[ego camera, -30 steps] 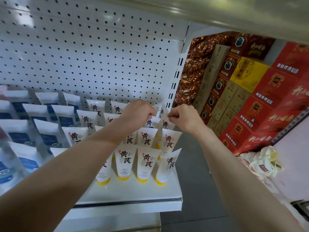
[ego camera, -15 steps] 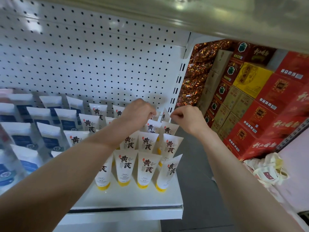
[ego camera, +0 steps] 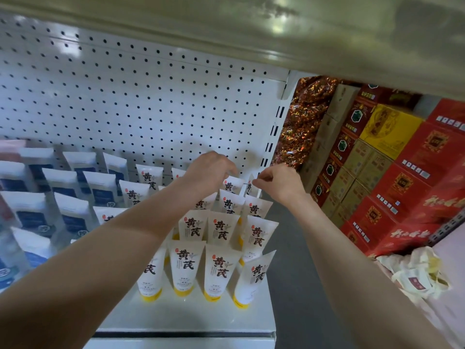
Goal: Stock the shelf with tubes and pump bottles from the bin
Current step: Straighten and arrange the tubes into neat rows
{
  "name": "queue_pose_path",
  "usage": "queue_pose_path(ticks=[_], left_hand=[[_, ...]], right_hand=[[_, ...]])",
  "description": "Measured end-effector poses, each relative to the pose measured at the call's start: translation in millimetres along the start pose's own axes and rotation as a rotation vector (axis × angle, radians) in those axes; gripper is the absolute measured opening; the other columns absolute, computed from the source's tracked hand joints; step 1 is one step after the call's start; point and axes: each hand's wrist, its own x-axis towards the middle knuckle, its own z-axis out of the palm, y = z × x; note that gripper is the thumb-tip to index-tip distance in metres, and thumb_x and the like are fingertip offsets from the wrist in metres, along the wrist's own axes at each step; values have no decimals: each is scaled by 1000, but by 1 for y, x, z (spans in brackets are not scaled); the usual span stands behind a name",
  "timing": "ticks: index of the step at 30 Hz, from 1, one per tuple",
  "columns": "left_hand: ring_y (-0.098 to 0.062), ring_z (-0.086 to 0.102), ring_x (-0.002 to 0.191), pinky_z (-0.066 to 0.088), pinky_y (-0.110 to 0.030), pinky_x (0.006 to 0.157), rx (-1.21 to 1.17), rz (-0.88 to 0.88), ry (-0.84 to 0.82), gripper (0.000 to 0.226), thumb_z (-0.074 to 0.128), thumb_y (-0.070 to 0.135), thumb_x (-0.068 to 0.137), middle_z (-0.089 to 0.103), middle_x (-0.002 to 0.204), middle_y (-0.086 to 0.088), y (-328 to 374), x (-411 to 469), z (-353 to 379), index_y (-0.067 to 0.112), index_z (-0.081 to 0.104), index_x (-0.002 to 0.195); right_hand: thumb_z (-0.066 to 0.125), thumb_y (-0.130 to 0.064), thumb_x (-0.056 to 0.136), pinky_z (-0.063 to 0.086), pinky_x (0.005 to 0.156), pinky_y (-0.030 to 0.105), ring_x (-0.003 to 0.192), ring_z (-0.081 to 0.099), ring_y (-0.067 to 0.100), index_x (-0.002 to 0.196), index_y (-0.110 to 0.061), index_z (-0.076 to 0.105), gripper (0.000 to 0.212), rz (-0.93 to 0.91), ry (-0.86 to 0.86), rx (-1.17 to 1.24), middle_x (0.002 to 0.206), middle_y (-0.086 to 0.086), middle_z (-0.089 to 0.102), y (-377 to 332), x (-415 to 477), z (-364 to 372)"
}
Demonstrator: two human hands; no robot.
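Observation:
White tubes with yellow caps stand cap-down in rows on the white shelf, at its right end. Both my arms reach to the back rows. My left hand curls over a back-row tube; whether its fingertips grip the tube's top edge is unclear. My right hand is closed, with thumb and forefinger pinched at the top of the rearmost right tube, next to the shelf's upright. No bin or pump bottles are in view.
White tubes with blue labels fill the shelf's left part. A pegboard back wall and the upper shelf close in overhead. Red and yellow boxes are stacked to the right, with white bags on the floor.
Both hands stayed at the back rows. My left hand rose slightly and uncovered the back-row tube beneath it. The view tilted up a little.

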Motion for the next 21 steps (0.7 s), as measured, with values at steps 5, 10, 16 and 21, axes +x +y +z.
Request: queue_pose_path(ticks=[5, 10, 16, 21], left_hand=[[-10, 53, 98, 38, -24, 75, 8, -61, -29, 44, 49, -3, 93, 67, 108, 3, -2, 1, 2, 28, 66, 120], [-6, 48, 88, 35, -21, 73, -3, -94, -46, 42, 48, -1, 94, 67, 107, 3, -4, 2, 2, 26, 64, 121], [-9, 57, 96, 42, -23, 78, -6, -97, -55, 45, 48, -5, 92, 69, 105, 4, -4, 3, 3, 26, 65, 120], [-12, 60, 100, 48, -29, 83, 8, -97, -77, 42, 49, -2, 93, 69, 102, 5, -5, 4, 1, 27, 65, 119]], right_hand=[[68, -41, 86, 54, 73, 30, 82, 66, 15, 96, -22, 77, 23, 0, -21, 9, 90, -3, 74, 1, 3, 5], [66, -32, 88, 54, 75, 32, 85, 65, 18, 96, -21, 77, 17, -27, -25, -21, 91, -1, 73, 1, 6, 4], [61, -20, 90, 56, 85, 37, 95, 66, 21, 102, -22, 77, 20, -55, -23, -33, 100, 0, 74, 3, 8, 5], [60, -14, 91, 55, 88, 37, 98, 66, 20, 103, -21, 76, 21, -85, -21, -28, 103, -1, 74, 4, 9, 5]])
